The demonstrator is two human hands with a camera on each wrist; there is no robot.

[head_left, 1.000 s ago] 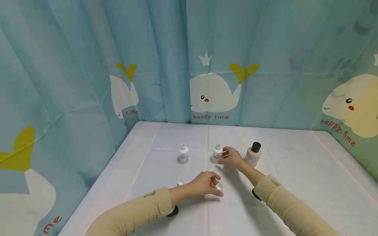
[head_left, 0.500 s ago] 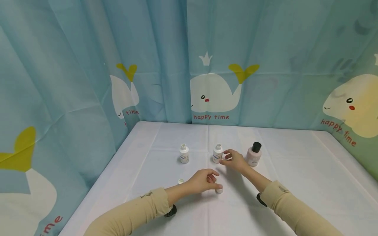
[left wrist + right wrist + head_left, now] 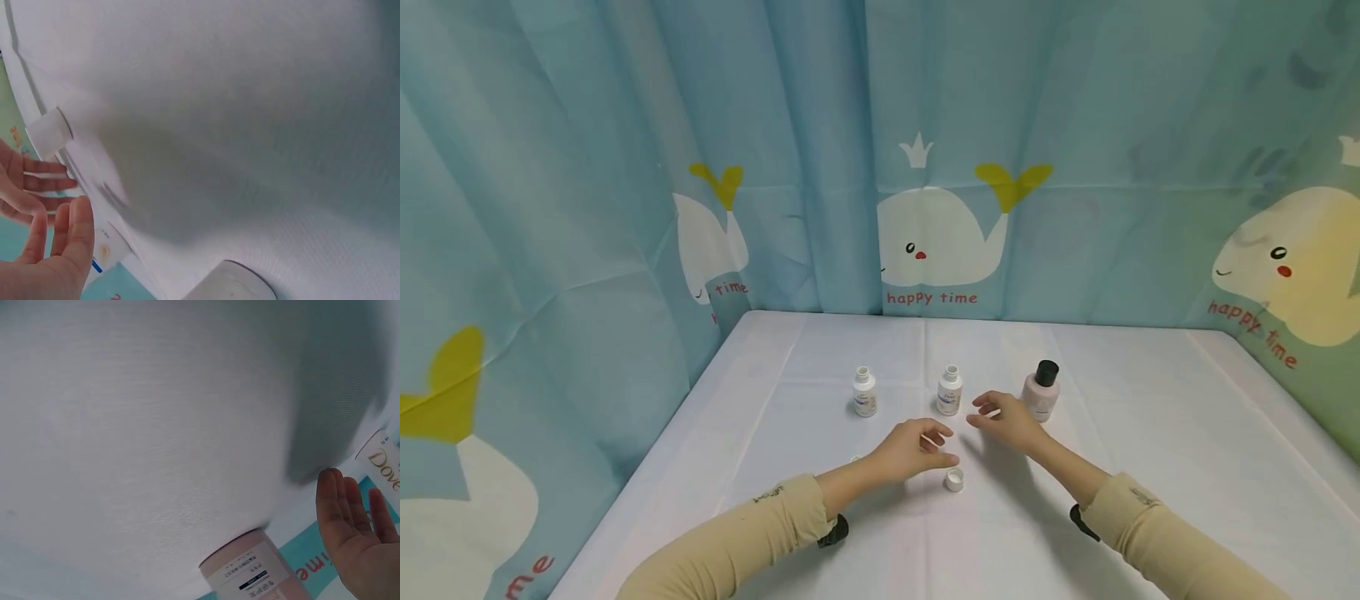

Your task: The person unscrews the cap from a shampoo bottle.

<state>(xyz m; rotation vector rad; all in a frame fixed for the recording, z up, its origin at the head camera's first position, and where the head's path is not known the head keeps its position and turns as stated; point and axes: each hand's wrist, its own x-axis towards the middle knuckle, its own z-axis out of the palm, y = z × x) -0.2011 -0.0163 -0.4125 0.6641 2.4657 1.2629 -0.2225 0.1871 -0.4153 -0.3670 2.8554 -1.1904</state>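
My left hand [image 3: 904,452], fingers loosely bent and holding nothing, is just behind and left of a small white bottle cap [image 3: 954,480] lying hollow side up. My right hand [image 3: 1009,423] is empty too, its fingertips a little apart from a white uncapped bottle [image 3: 949,392] that stands upright. In the right wrist view this bottle [image 3: 384,464] shows the word "Dove". A second white uncapped bottle [image 3: 865,393] stands to its left. Another white cap [image 3: 231,284] shows in the left wrist view; in the head view my left forearm mostly hides it.
Just behind my right hand a pink bottle [image 3: 1041,395] with a black cap stands upright. White cloth covers the table [image 3: 1150,417]. A blue curtain [image 3: 820,150] with printed whales hangs along the back and left sides.
My left hand has left the cap, moving up and slightly back. My right hand has drawn away from the white bottle, to the right and nearer.
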